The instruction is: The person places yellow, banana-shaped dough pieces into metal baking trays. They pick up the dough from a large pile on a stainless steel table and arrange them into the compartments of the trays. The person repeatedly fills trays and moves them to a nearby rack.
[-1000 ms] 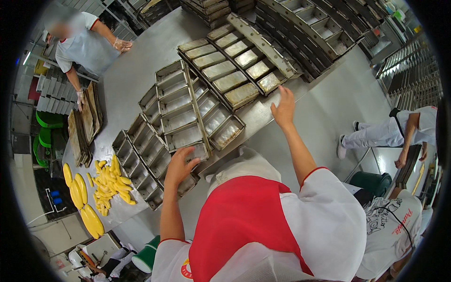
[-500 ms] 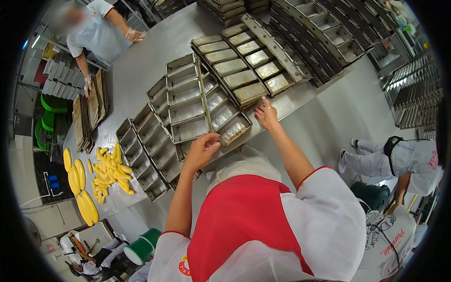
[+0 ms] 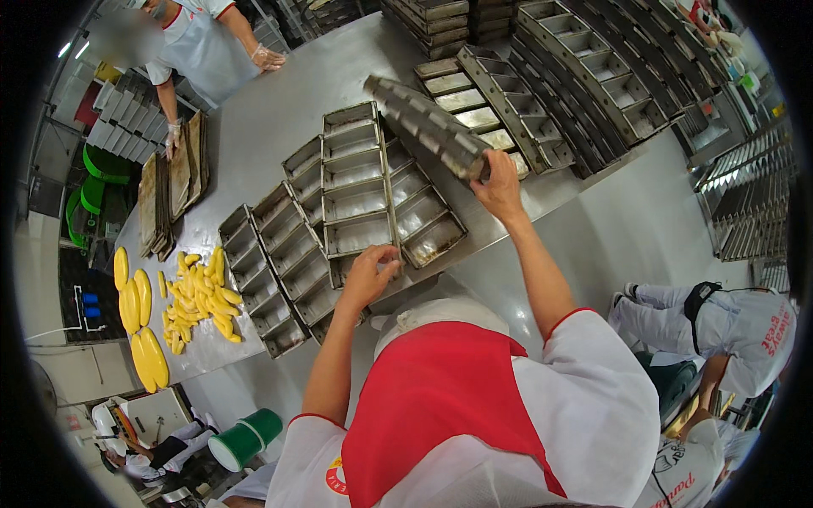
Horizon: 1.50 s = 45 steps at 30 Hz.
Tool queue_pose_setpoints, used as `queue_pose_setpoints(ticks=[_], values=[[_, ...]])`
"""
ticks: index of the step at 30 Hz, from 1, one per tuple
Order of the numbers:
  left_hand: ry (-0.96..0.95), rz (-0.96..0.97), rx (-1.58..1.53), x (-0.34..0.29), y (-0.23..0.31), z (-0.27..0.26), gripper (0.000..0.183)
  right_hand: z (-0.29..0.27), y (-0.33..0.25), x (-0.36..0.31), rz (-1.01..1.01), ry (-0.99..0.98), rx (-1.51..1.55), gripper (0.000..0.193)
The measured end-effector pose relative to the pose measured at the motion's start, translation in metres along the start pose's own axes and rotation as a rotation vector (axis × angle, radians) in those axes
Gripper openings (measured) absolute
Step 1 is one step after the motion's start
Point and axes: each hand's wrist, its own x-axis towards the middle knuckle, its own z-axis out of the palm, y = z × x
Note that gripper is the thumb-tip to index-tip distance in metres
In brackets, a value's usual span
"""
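My right hand [image 3: 496, 188] grips the near end of a strap of joined metal loaf pans [image 3: 432, 127]. This strap is raised and tilted on its side, its far end smeared by motion. At the near end of another loaf-pan strap [image 3: 351, 203], whose hollows face up, is my left hand [image 3: 371, 273]. Its fingers are curved with the thumb apart; whether they touch the rim I cannot tell. More upturned loaf pans [image 3: 275, 241] stand to the left, partly overlapping. Behind the raised strap, a strap of upside-down pans [image 3: 461, 100] shows its flat bases.
Yellow dough pieces [image 3: 199, 296] and flat yellow ovals [image 3: 150, 360] lie on the metal table [image 3: 318, 76] at left. Across it, a gloved co-worker [image 3: 195, 51] touches upright dark trays [image 3: 186, 169]. Stacked loaf pans [image 3: 584, 59] fill the far right. Other people stand on the floor at right.
My right hand has closed on a strap of the upside-down loaf pans, lifting and tilting it. My left hand stays near the same pan end. The view has shifted slightly.
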Motion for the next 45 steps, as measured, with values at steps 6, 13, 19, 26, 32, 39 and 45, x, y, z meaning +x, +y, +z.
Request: queue_pose_setpoints(ticks=[6,13,19,26,32,39,45], values=[[0.080,0.046,-0.019,-0.006,-0.030,0.008,0.029,-0.013,0.017,-0.029,-0.418,-0.466,-0.166,0.038],[0.106,-0.037,-0.073,-0.022,-0.037,0.012,0.027,0.011,0.067,-0.063,0.424,0.249,0.314,0.032],[0.103,-0.055,-0.111,-0.029,-0.037,0.015,0.027,0.041,0.143,-0.030,1.543,0.443,0.717,0.068],[0.137,-0.076,-0.121,-0.034,-0.044,0.014,0.026,0.063,0.125,0.007,1.580,0.477,0.716,0.078],[0.140,-0.086,-0.175,-0.020,-0.037,0.019,0.026,0.054,0.110,0.014,1.531,0.332,0.256,0.088],[0.157,-0.067,-0.214,-0.028,-0.053,0.024,0.025,0.033,0.090,-0.010,0.903,0.207,-0.354,0.068],[0.151,-0.085,-0.210,-0.019,-0.043,0.023,0.022,0.044,0.098,0.002,0.255,-0.042,-0.436,0.030]])
